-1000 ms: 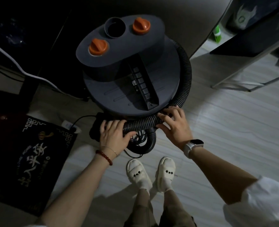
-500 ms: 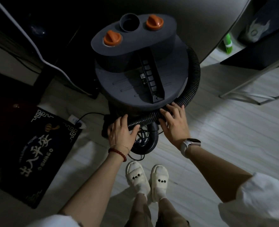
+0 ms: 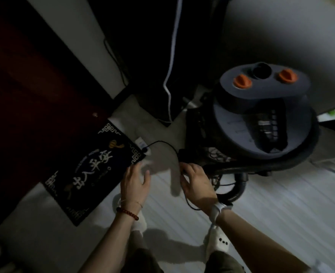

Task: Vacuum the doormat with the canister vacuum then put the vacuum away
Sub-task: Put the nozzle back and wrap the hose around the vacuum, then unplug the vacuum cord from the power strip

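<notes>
The fingers of the left hand (image 3: 135, 183) are blurred but look spread and relaxed, holding nothing, hovering over the floor (image 3: 271, 209) just beside the near corner of the doormat (image 3: 89, 166). The fingers of the right hand (image 3: 197, 182) curl downward at the black power cord (image 3: 163, 144), which runs under the palm; whether they actually pinch it I cannot tell. Both forearms reach forward from the bottom of the view, a red bead bracelet (image 3: 127, 212) on the left wrist and a white watch (image 3: 219, 208) on the right. The canister vacuum (image 3: 261, 115) stands on the floor to the right of the hands, its ribbed hose (image 3: 239, 184) looped around the base, near the right hand.
</notes>
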Demonstrator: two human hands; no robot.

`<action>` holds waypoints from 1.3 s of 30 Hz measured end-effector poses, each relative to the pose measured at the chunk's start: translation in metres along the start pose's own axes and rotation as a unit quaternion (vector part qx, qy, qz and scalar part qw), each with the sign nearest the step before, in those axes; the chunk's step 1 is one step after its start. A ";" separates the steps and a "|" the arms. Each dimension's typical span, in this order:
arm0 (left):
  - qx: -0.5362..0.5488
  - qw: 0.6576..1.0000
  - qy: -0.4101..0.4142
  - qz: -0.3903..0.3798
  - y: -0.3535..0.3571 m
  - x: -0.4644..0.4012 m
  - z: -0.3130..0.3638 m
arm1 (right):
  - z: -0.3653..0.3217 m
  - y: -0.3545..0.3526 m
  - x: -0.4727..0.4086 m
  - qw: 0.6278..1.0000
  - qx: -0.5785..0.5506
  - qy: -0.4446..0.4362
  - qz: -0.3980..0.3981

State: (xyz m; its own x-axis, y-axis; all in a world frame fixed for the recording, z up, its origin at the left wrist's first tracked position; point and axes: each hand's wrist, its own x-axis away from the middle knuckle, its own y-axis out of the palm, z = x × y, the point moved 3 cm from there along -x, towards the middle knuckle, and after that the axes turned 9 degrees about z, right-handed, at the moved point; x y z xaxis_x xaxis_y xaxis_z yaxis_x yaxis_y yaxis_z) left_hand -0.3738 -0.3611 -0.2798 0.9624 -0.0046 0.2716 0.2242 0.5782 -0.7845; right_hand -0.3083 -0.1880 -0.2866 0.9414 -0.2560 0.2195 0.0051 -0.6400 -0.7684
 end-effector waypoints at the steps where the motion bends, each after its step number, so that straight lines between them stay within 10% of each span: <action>1: -0.009 1.000 0.002 -0.003 -0.011 -0.017 -0.016 | -0.013 0.016 -0.014 1.000 0.003 0.003 -0.007; 10: -0.139 0.981 0.108 -0.081 0.023 -0.193 -0.195 | -0.008 0.227 -0.145 0.974 0.175 -0.051 -0.136; 21: -0.249 0.905 0.275 -0.207 0.284 -0.358 -0.308 | 0.125 0.468 -0.286 0.913 0.338 -0.227 -0.015; 34: -0.300 0.793 0.497 -0.182 0.342 -0.390 -0.326 | 0.131 0.473 -0.302 0.919 0.333 -0.183 0.104; 39: -0.273 0.816 0.473 -0.188 0.347 -0.389 -0.315 | 0.130 0.467 -0.297 0.926 0.310 -0.158 0.143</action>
State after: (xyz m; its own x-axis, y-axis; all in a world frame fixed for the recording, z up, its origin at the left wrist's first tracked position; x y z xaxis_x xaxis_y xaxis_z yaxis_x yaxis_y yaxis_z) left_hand -0.6223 -0.4157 -0.8333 0.4392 -0.8757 0.2008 0.3180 -0.0576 -0.9463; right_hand -0.5417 -0.3169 -0.7882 0.9854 -0.0625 -0.1581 -0.1592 -0.0143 -0.9871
